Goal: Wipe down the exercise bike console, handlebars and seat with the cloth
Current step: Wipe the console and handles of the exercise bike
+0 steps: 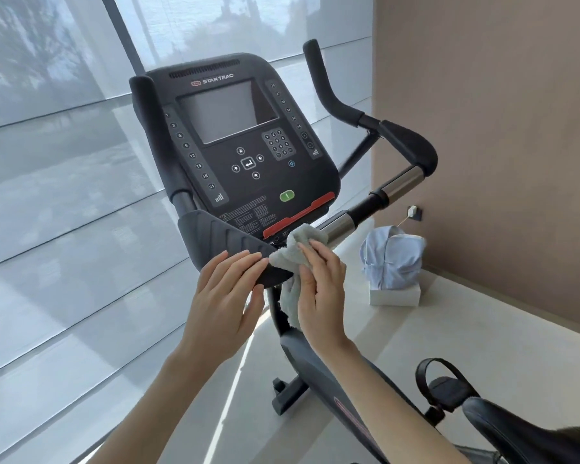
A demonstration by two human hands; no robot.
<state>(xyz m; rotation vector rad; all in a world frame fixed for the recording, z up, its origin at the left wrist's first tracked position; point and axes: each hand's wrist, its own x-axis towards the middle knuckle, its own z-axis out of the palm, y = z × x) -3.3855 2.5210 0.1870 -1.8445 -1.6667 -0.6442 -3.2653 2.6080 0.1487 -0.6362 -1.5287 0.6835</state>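
The black console (238,145) of the exercise bike faces me, its screen dark. Below it a ribbed black handlebar pad (221,236) juts toward me. My left hand (226,296) rests on that pad with straight fingers laid over its near edge. My right hand (318,283) presses a grey cloth (290,259) against the pad's right end, just under the console's red strip; part of the cloth hangs down. The right handlebar (406,145), black with chrome sections, curves up and away. The black seat (516,426) shows at the bottom right.
A light blue bag (394,259) sits on a white box (395,294) on the floor by the brown wall (499,128). A charger (412,211) is plugged into that wall. Sheer window blinds (64,195) fill the left side. A pedal with a strap (446,386) is low on the right.
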